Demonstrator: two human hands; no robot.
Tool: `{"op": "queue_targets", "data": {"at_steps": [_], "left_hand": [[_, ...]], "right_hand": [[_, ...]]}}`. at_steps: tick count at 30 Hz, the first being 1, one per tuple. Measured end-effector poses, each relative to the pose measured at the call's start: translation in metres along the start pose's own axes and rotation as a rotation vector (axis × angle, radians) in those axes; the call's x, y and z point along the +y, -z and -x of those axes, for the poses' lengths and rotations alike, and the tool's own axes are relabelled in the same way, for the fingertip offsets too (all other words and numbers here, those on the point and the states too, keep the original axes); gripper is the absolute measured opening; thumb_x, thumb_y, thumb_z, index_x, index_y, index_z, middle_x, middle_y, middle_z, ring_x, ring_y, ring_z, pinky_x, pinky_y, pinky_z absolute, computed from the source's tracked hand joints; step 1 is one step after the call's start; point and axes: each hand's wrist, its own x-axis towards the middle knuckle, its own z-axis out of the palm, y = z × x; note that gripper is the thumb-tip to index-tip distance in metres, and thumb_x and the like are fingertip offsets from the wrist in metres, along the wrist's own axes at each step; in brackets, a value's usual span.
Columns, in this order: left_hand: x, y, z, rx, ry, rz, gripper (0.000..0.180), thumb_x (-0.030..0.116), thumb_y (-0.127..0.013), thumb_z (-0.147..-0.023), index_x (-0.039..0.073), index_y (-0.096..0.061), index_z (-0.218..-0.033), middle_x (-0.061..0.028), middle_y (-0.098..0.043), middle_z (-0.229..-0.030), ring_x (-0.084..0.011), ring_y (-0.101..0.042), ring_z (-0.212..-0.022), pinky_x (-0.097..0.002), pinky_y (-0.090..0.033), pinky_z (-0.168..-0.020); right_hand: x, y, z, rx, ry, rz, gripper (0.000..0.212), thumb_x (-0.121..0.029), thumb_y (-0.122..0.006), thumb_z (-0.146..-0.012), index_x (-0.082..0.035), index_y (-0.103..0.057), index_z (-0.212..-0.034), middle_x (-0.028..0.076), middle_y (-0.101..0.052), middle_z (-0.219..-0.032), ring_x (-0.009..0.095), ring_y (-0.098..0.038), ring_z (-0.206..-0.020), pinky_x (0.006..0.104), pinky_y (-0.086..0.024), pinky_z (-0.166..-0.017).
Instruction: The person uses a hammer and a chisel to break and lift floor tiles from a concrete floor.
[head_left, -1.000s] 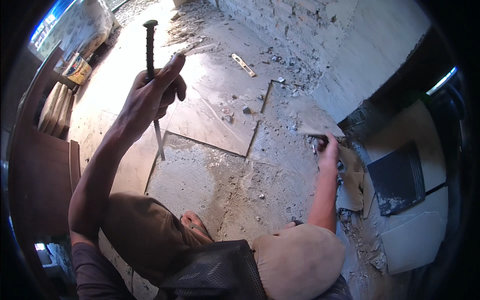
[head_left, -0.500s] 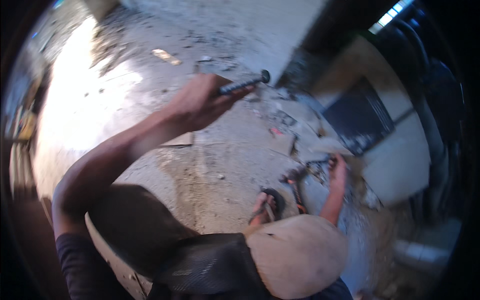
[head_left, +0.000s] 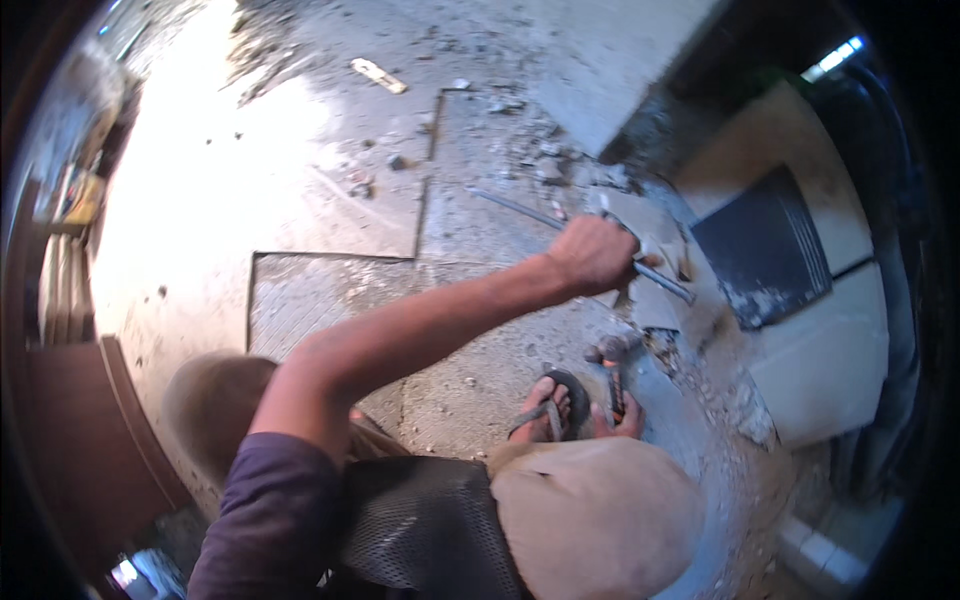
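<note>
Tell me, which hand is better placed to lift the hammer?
Probably the right hand: it is at the handle of the hammer, while the left hand is closed around a metal rod.

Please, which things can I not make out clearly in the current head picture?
In the head view:
Metal rod: middle hidden inside the closed left hand.
Hammer: lower handle hidden by the right hand and right knee.
Right hand: wrist hidden by the right knee, so its grip is uncertain.
Pale strip on the floor: too small to identify.
</note>
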Motion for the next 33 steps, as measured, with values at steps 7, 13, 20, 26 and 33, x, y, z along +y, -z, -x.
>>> {"op": "queue_targets", "data": {"at_steps": [7, 13, 20, 26, 33], "left_hand": [[-0.038, -0.051, 0.005, 0.182, 0.017, -0.002, 0.056, 0.053, -0.05, -0.093, 0.004, -0.065, -0.069, -0.0159, -0.061, -0.062, -0.035, -0.061, -0.058, -0.0462, -0.044, -0.053], [-0.048, -0.069, 0.019, 0.458, 0.049, 0.007, 0.05, 0.049, -0.052, -0.092, 0.005, -0.067, -0.073, -0.0139, -0.062, -0.076, -0.0325, -0.061, -0.082, -0.0445, -0.046, -0.072], [-0.055, -0.059, 0.027, 0.201, 0.082, -0.047, 0.051, 0.049, -0.051, -0.094, 0.006, -0.064, -0.069, -0.0133, -0.06, -0.064, -0.0349, -0.062, -0.066, -0.0448, -0.045, -0.06], [-0.056, -0.042, 0.017, 0.018, 0.07, -0.053, 0.05, 0.05, -0.05, -0.094, 0.007, -0.067, -0.074, -0.0152, -0.06, -0.057, -0.0368, -0.06, -0.054, -0.0461, -0.043, -0.05], [-0.053, -0.063, 0.029, 0.147, 0.036, -0.024, 0.05, 0.046, -0.045, -0.097, 0.01, -0.069, -0.072, -0.0159, -0.062, -0.06, -0.0358, -0.063, -0.056, -0.0449, -0.046, -0.049]], "right_hand": [[0.038, -0.014, -0.011, 0.013, 0.027, 0.135, 0.05, -0.021, -0.071, -0.08, 0.001, -0.052, -0.121, 0.023, -0.056, -0.111, 0.04, -0.055, -0.102, 0.0465, -0.043, -0.09], [-0.016, 0.004, -0.009, -0.097, -0.101, -0.054, 0.033, -0.021, -0.064, -0.089, 0.001, -0.055, -0.111, 0.018, -0.06, -0.089, 0.037, -0.059, -0.086, 0.0422, -0.047, -0.077], [-0.084, 0.028, -0.01, -0.096, -0.595, -0.817, 0.026, -0.035, -0.052, -0.097, -0.009, -0.047, -0.098, 0.0, -0.043, -0.071, 0.01, -0.042, -0.052, 0.0274, -0.035, -0.044], [-0.148, 0.058, -0.034, 0.129, -0.544, -0.949, 0.029, -0.04, -0.051, -0.097, -0.012, -0.046, -0.095, -0.002, -0.04, -0.072, 0.007, -0.036, -0.05, 0.0244, -0.031, -0.041], [-0.16, 0.074, -0.046, 0.323, -0.421, -0.984, 0.034, -0.044, -0.049, -0.098, -0.011, -0.046, -0.097, -0.002, -0.039, -0.071, 0.006, -0.033, -0.049, 0.0238, -0.03, -0.041]]}}
